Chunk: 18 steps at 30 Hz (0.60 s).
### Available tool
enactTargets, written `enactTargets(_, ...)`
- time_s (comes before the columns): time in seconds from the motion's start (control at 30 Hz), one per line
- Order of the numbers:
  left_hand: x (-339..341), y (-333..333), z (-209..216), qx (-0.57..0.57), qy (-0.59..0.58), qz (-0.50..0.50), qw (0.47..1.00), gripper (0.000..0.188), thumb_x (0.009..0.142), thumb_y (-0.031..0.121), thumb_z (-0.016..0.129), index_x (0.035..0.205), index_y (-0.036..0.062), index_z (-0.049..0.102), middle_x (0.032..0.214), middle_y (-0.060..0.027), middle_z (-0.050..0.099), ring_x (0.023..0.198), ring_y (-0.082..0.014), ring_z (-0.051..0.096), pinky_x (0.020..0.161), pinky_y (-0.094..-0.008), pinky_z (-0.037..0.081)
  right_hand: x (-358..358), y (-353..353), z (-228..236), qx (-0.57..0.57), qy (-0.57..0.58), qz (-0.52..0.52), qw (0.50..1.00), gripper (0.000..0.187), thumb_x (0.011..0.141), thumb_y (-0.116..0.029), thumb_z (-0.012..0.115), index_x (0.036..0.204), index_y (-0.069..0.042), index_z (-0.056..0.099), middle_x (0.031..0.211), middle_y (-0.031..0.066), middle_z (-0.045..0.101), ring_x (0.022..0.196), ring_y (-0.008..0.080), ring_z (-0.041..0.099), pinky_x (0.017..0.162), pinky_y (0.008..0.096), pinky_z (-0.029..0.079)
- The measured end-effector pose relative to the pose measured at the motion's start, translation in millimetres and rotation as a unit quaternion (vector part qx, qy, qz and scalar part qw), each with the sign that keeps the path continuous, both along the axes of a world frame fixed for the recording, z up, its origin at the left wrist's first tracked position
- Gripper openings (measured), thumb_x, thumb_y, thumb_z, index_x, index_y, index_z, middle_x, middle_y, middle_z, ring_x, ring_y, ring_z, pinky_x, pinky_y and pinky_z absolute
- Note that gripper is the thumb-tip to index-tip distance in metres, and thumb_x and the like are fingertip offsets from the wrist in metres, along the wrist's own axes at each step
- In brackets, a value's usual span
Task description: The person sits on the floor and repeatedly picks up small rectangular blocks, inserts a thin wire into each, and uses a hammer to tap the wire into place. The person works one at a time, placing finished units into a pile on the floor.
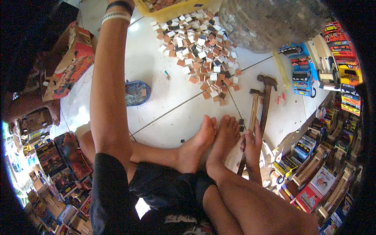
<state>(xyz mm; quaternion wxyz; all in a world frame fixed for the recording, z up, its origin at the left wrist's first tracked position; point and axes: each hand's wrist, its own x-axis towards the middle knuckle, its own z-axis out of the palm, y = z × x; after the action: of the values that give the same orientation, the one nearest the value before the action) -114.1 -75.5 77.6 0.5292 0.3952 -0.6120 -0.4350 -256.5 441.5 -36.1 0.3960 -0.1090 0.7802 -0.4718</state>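
My right hand (252,145) is closed around a hammer (254,107) with a light wooden handle, its head pointing away from me. Right beside it lies a second hammer (265,100) with a darker handle, touching or nearly touching my fingers. A dark handle end shows below the hand; I cannot tell which hammer it belongs to. My left arm stretches forward, banded at the wrist, and the hand passes beyond the top edge. Near that arm are a blue oval container (144,85) of nails and a spread pile of small square pieces (213,58) in white, brown and black.
A yellow tub (168,15) of similar pieces stands at the top, beside a large clear plastic bag (270,23). Toy trucks (303,76) crowd the right side, and more (49,160) fill the left. Another person's limb (53,111) shows near a red printed box (74,64).
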Motion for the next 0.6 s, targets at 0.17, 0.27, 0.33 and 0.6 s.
enactTargets(0.17, 75.8, 35.7, -36.7, -0.149, -0.319, 0.019, 0.936, 0.025, 0.101, 0.020, 0.066, 0.113, 0.0000, 0.075, 0.103, -0.0115, 0.077, 0.092, -0.0184, 0.072, 0.086, -0.0323, 0.056, -5.9, 1.4, -13.3, 0.046, 0.317, 0.161, 0.933, 0.066, 0.104, -0.016, 0.062, 0.162, -0.005, 0.034, 0.103, 0.0171, 0.069, 0.083, 0.0243, 0.068, 0.072, 0.0354, 0.057)
enactTargets(0.27, 129.9, 105.0, -70.5, -0.026, -0.374, -0.011, 0.927, 0.019, 0.099, 0.016, 0.071, 0.105, -0.0002, 0.078, 0.083, -0.0110, 0.079, 0.076, -0.0149, 0.074, 0.070, -0.0292, 0.055, -12.7, -4.0, -1.4, 0.108, 0.368, 0.200, 0.902, 0.053, 0.101, -0.013, 0.063, 0.150, -0.001, 0.046, 0.124, 0.0267, 0.065, 0.110, 0.0386, 0.066, 0.093, 0.0449, 0.054)
enactTargets(0.33, 155.8, 145.7, -86.3, 0.022, -0.418, -0.024, 0.908, 0.014, 0.096, 0.010, 0.072, 0.106, 0.0011, 0.078, 0.085, -0.0105, 0.079, 0.079, -0.0154, 0.075, 0.071, -0.0275, 0.056, -25.2, -15.6, 8.5, 0.164, 0.430, 0.244, 0.854, 0.045, 0.099, -0.012, 0.064, 0.142, 0.000, 0.054, 0.124, 0.0247, 0.065, 0.109, 0.0399, 0.066, 0.095, 0.0463, 0.052)
enactTargets(0.6, 162.4, 195.8, -107.3, -0.056, -0.507, 0.031, 0.860, 0.024, 0.077, 0.009, 0.086, 0.096, 0.0017, 0.074, 0.094, -0.0148, 0.074, 0.082, -0.0328, 0.074, 0.073, -0.0384, 0.059, -82.5, -142.0, -14.0, -0.038, 0.535, 0.238, 0.810, 0.031, 0.095, -0.008, 0.071, 0.124, -0.001, 0.066, 0.119, 0.0208, 0.069, 0.100, 0.0361, 0.068, 0.087, 0.0443, 0.054)
